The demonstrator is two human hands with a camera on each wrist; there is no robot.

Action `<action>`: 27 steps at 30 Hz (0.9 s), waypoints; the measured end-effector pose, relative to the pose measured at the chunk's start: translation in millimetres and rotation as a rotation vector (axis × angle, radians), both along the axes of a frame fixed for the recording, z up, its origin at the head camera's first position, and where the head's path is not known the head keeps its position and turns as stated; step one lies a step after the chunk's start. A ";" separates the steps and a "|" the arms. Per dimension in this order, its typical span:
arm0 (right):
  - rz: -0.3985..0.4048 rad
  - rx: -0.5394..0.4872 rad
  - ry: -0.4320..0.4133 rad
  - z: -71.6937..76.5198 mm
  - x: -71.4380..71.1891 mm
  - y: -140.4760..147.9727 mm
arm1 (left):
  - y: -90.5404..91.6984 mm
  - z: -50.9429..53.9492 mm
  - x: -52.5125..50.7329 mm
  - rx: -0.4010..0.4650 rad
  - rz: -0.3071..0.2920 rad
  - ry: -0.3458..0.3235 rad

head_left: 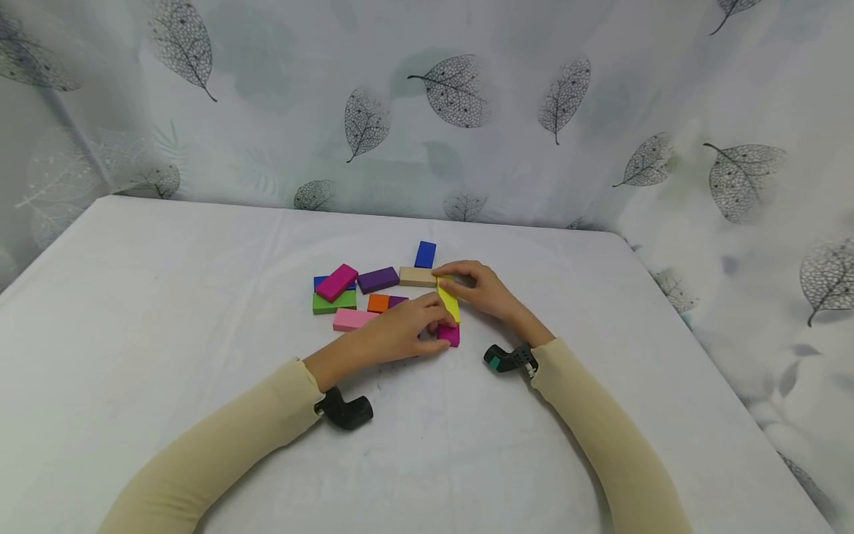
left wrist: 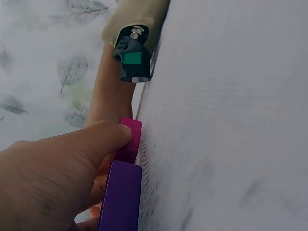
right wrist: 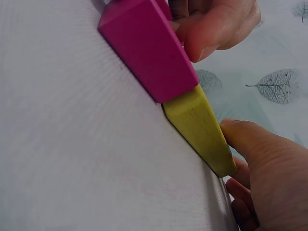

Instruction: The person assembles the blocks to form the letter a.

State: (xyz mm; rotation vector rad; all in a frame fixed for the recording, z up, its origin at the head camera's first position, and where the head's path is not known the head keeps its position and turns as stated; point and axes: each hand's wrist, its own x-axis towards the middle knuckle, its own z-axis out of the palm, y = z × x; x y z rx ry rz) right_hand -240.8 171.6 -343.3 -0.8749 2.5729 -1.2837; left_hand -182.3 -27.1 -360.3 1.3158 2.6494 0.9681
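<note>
A magenta block (head_left: 450,336) lies against the near end of a yellow block (head_left: 448,300), both flat on the white table. My left hand (head_left: 400,330) pinches the magenta block, its thumb on the near side and curled fingers over the top. With thumb and fingers about its far part, my right hand (head_left: 490,293) holds the yellow block (right wrist: 197,130). Beside the yellow block's far end sits a tan block (head_left: 417,277). A purple block (left wrist: 121,195) stands next to the magenta one in the left wrist view; my left hand hides it in the head view.
Left of my hands lie a pink block (head_left: 352,320), an orange block (head_left: 378,303), a dark purple block (head_left: 378,279) and a green block (head_left: 335,302). Another magenta block (head_left: 336,282) rests tilted on a blue one. A blue block (head_left: 425,254) touches the tan block's far side.
</note>
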 end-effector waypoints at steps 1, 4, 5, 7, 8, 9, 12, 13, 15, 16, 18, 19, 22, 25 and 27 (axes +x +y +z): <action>0.001 -0.001 0.000 -0.2 -0.3 0.1 | 0.2 0.0 0.1 -0.002 0.002 0.006; 0.004 -0.001 0.001 -0.8 -1.2 0.1 | 0.9 0.4 0.6 -0.013 0.012 0.021; 0.004 0.000 0.000 -1.0 -1.4 0.0 | 1.0 0.9 1.0 -0.018 0.016 0.021; 0.000 0.003 0.000 -1.1 -1.2 -0.1 | 1.5 1.3 1.6 -0.033 0.027 0.024; -0.002 0.004 0.000 -1.0 -1.1 -0.1 | 1.8 1.6 1.9 -0.037 0.031 0.025; -0.003 0.007 0.002 -0.9 -0.8 -0.1 | 2.2 1.7 2.0 -0.042 0.037 0.026; -0.008 0.011 0.003 -0.3 -0.2 -0.1 | 3.6 1.0 1.9 -0.055 0.053 0.035; -0.010 0.013 0.005 -0.2 -0.1 0.0 | 4.0 1.0 1.9 -0.057 0.057 0.037; -0.011 0.014 0.005 -0.2 0.0 0.2 | 4.7 0.7 1.6 -0.060 0.064 0.046; -0.012 0.014 0.004 -0.2 0.0 0.3 | 5.0 0.6 1.6 -0.063 0.068 0.050; -0.012 0.014 0.002 -0.5 -0.1 0.5 | 5.4 0.7 1.9 -0.067 0.074 0.056; -0.012 0.013 0.002 -0.7 -0.2 0.6 | 5.5 0.6 2.1 -0.069 0.077 0.057; -0.011 0.008 -0.003 -1.3 -0.6 0.8 | 5.6 0.9 3.1 -0.076 0.088 0.058; -0.008 0.001 -0.007 -1.4 -0.8 0.9 | 5.7 1.2 4.0 -0.078 0.102 0.057; -0.006 -0.001 -0.006 -1.1 -0.8 0.9 | 5.8 1.3 4.4 -0.078 0.110 0.056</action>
